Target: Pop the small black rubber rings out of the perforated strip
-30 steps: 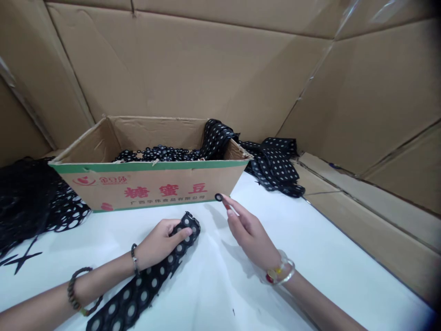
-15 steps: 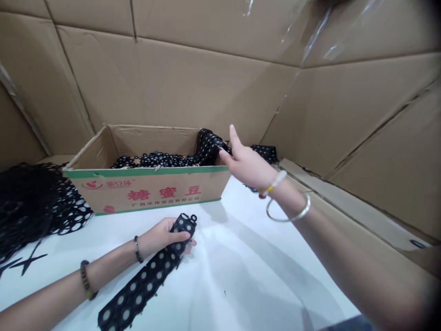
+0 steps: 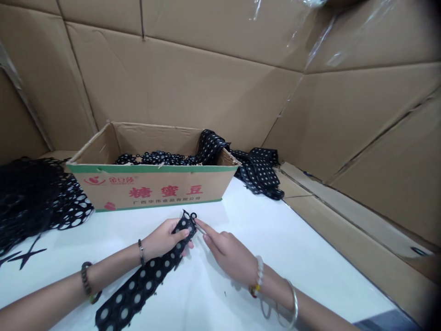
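Your left fingers [image 3: 180, 236] gripped the dotted black strip [image 3: 138, 287]; your right fingers [image 3: 209, 231] pinched a slim tool [image 3: 200, 228] at the strip's far end.

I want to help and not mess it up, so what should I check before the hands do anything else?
1. Left hand holding the dotted strip: ok, thumb on top near the far end.
2. Right hand holding the thin tool: ok, it is in the fingers.
3. Small ring loose from the strip: cannot tell, too small to see.
4. Cardboard box upright, top open: ok.
5. Other dotted strips all inside the box: not ok, some lie to its right.
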Demonstrator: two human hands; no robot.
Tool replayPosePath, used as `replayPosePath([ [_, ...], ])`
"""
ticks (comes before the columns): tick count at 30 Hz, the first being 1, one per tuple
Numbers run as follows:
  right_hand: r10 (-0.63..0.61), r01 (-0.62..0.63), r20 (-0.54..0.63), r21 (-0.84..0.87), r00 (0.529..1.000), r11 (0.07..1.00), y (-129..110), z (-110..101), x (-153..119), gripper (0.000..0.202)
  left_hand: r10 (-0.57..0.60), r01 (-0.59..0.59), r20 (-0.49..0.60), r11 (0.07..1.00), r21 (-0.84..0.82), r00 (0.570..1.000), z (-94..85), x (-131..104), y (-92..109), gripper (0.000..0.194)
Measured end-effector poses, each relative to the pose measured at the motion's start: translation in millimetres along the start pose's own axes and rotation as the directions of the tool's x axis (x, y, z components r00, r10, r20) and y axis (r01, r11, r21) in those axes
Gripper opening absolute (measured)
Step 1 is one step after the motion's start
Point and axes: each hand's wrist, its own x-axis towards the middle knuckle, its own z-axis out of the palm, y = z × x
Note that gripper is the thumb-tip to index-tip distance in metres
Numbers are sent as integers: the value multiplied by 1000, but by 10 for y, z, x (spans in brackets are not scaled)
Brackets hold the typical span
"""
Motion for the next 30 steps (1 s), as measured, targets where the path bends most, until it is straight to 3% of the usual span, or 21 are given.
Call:
replayPosePath([
  [3, -8, 8, 0, -35, 1000, 999, -2, 16, 21, 46, 14, -14, 5, 1000, 21, 1000, 5, 8, -28, 35],
  [6, -44, 46, 13, -206, 999, 977, -17, 60, 51, 47, 83, -82, -9, 991, 106, 997, 16, 10, -70, 28],
  [11, 27, 19, 89, -473, 996, 881, -149, 133, 124, 68, 170, -135, -79, 933, 333, 982, 29, -5, -91, 28],
  [19, 91, -94, -32, -509, 995, 856, -291, 309, 247, 69, 278, -210, -68, 844, 493, 958, 11, -28, -63, 28],
  [22, 71, -87, -58, -354, 996, 931, -192, 281, 282, 60, 251, -209, -65, 900, 382, 966, -1, -20, -48, 27],
  [25, -23, 26, -67, 40, 997, 999, -55, 213, 303, 40, 192, -178, -39, 955, 238, 981, -29, -7, -25, 25],
  [27, -117, 135, -82, 275, 990, 952, 12, 179, 311, 35, 183, -174, -19, 959, 223, 983, -52, 2, -9, 26],
  [30, -189, 205, -81, 441, 979, 874, 79, 160, 341, 35, 158, -154, -4, 969, 193, 987, -77, 8, 3, 30],
])
